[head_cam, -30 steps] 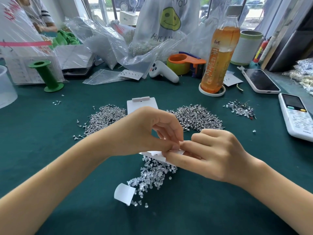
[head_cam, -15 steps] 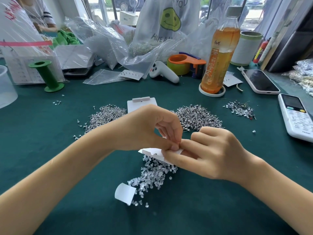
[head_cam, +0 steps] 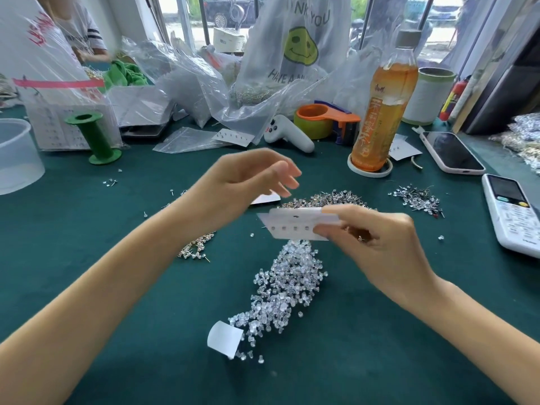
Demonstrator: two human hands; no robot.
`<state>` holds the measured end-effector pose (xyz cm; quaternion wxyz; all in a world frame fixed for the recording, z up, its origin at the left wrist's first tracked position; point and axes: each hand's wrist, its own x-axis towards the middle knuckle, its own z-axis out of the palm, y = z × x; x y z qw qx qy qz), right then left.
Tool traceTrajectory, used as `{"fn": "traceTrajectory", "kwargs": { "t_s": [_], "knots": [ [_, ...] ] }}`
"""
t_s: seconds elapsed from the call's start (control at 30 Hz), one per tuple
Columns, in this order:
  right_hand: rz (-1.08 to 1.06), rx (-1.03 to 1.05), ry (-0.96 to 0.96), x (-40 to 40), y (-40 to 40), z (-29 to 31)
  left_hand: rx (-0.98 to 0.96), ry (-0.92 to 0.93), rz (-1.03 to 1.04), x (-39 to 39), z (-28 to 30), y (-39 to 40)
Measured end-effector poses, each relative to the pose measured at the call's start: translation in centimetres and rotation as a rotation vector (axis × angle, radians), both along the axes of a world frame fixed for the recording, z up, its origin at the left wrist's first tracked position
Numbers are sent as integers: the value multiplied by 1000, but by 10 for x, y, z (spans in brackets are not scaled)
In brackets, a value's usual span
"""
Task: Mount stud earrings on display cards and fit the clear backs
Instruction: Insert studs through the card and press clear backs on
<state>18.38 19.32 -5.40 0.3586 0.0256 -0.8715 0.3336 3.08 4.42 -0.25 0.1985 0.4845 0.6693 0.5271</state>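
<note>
My right hand [head_cam: 377,244] pinches a white display card [head_cam: 295,226] by its right end, above the green table; a row of studs shows along the card. My left hand [head_cam: 248,182] hovers apart from the card, up and to the left, fingers loosely spread and holding nothing. A pile of clear backs [head_cam: 286,285] lies below the card, with a curled white paper scrap [head_cam: 223,337] at its near end. Silver stud earrings lie in heaps behind the card [head_cam: 330,198] and under my left forearm [head_cam: 194,248]. A blank card [head_cam: 266,198] peeks out under my left hand.
An orange drink bottle [head_cam: 385,106] stands at the back right, near a tape dispenser [head_cam: 324,119] and a white controller [head_cam: 289,133]. Two phones [head_cam: 453,152] [head_cam: 514,211] lie at the right. A green spool [head_cam: 93,135], a clear tub [head_cam: 14,153] and plastic bags [head_cam: 187,80] fill the back left.
My left hand has let go of the card and lifted up and left, fingers opening. My right hand has turned the card so its face with the studs shows.
</note>
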Motion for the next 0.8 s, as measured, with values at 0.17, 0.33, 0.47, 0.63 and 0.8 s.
{"fn": "traceTrajectory", "kwargs": {
  "t_s": [0.17,0.33,0.47,0.63,0.8],
  "knots": [
    [5,-599,-224,-6,3,3,-118,186,50,-8,-18,-11],
    [20,-829,-329,-14,0,4,-144,744,59,1,-34,-18],
    [36,-847,-401,-21,-2,7,-95,838,131,1,-40,-13],
    [-193,-489,-381,-16,24,12,-98,725,202,-13,-41,-13],
    [-337,134,-350,-6,36,-5,-74,586,302,-26,-39,-1]
  ]
}}
